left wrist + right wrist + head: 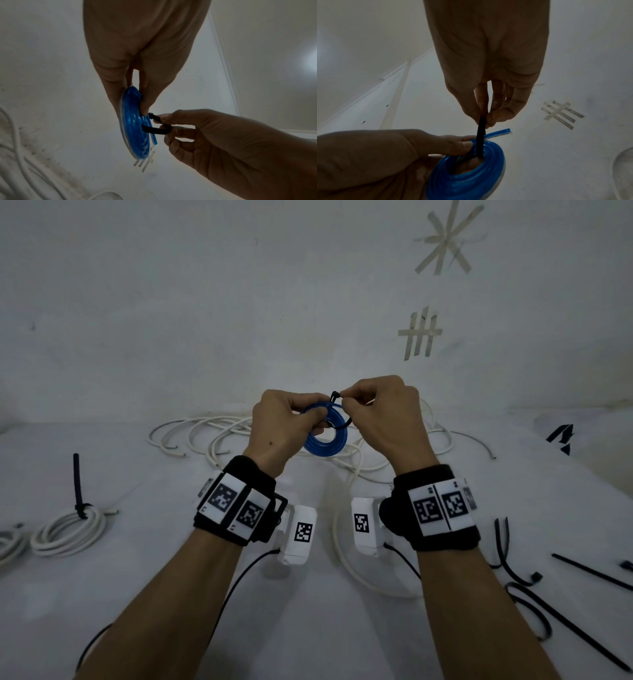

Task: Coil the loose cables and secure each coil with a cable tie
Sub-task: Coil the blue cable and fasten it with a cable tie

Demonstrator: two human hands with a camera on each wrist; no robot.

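Blue coil held up at frame centre in the head view, above the loose white cables. Left hand pinches the coil's rim flat; right hand pinches the black tie looped through the coil's hole. Coil looks light and springy, likely to unwind if released, so keep the pinch across all turns. Tie is thin, slick; grip near its head. Tied white coil at lower left.

Dim, flat, bluish light throughout; soft faint shadows only. Head view sharp at centre, bowed at the edges, darker in the corners. Wrist views murky and smeared, with hands backlit against pale walls. Bright blown-out glow at right edge of left wrist view.
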